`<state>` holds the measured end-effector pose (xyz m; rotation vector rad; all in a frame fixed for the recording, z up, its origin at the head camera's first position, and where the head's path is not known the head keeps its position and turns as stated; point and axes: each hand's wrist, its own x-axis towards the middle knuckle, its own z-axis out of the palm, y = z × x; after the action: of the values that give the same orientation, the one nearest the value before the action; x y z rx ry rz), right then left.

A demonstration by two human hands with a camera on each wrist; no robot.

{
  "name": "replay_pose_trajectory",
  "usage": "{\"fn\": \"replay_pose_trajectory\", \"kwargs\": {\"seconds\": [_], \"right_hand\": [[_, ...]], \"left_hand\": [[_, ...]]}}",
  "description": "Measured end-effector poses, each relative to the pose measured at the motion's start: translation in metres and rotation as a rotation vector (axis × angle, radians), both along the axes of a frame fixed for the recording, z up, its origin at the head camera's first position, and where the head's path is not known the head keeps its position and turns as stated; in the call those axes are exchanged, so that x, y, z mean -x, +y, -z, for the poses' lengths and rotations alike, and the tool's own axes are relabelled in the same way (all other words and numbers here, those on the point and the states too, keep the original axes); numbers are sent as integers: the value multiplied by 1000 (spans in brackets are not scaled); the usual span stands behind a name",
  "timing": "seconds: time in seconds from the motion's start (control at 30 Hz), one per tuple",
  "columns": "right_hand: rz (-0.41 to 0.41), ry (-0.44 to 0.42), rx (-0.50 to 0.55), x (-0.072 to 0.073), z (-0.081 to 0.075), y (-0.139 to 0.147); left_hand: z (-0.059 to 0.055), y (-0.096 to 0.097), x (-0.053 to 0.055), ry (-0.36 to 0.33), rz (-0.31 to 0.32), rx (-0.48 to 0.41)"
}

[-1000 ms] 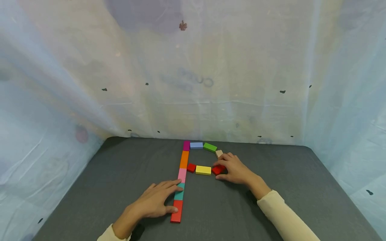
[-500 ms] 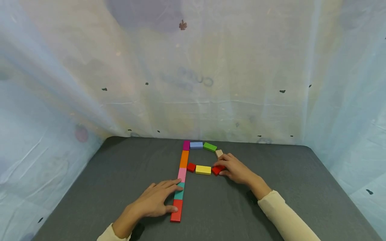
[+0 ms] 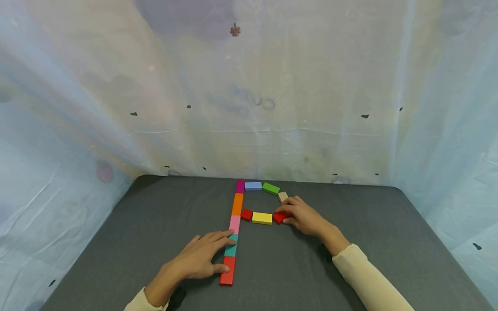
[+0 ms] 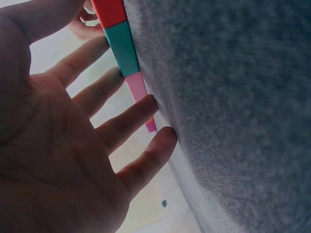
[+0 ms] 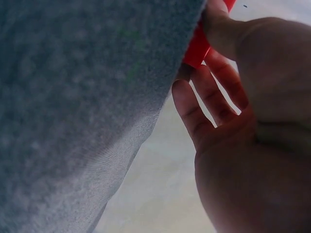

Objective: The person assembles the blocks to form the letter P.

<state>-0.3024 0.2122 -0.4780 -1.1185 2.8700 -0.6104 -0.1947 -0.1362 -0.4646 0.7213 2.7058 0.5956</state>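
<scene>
Flat coloured blocks lie on dark grey cloth. A straight column runs from a magenta block (image 3: 241,186) through orange (image 3: 237,204) and pink blocks (image 3: 234,223) to a teal block (image 3: 230,249) and a near red block (image 3: 227,278). My left hand (image 3: 198,257) rests along its left side, fingers spread, fingertips at the teal and pink blocks, thumb on the near red one. With thumb and fingers, my right hand (image 3: 305,218) pinches another red block (image 3: 278,217), partly hidden, right of a yellow block (image 3: 262,218). Above its fingers lies a beige block (image 3: 282,197).
Blue (image 3: 253,186) and green blocks (image 3: 271,188) extend right from the column's top. A small red block (image 3: 246,214) sits between the column and the yellow block. A pale translucent sheet (image 3: 272,108) hangs behind the table (image 3: 369,242) and along its sides.
My right thumb has drawn in from below the red block to its near side, and the block has barely shifted. My left hand keeps its place.
</scene>
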Motion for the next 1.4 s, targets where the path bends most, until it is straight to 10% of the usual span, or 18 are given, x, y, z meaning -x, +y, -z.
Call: {"fn": "replay_pose_trajectory", "kwargs": {"seconds": [1.4], "right_hand": [[87, 112, -34, 0, 1, 10]], "left_hand": [[0, -1, -1, 29, 8, -7]]}}
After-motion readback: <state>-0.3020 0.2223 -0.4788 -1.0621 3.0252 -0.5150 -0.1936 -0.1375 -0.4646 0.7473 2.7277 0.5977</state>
